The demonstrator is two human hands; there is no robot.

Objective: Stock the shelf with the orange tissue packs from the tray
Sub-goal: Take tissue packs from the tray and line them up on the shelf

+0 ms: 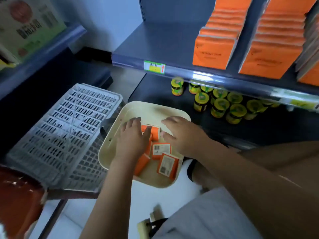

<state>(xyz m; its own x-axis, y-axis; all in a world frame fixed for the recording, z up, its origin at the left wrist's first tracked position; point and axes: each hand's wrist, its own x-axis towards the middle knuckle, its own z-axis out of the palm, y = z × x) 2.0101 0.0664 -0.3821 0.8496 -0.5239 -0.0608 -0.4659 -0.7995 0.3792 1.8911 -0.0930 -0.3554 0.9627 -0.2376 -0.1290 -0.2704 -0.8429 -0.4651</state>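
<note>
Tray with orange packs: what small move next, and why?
Probably close both hands on the orange packs between them and lift: the left hand and right hand flank them in the tray, seemingly not yet gripping, and the shelf has bare space.

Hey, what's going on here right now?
A person has both hands in a cream tray of orange packs. The left hand lies over the far packs, grip unclear. The right hand is spread open beside them. Several packs lie loose in the tray. The shelf above holds two orange rows, with bare space to their left.
</note>
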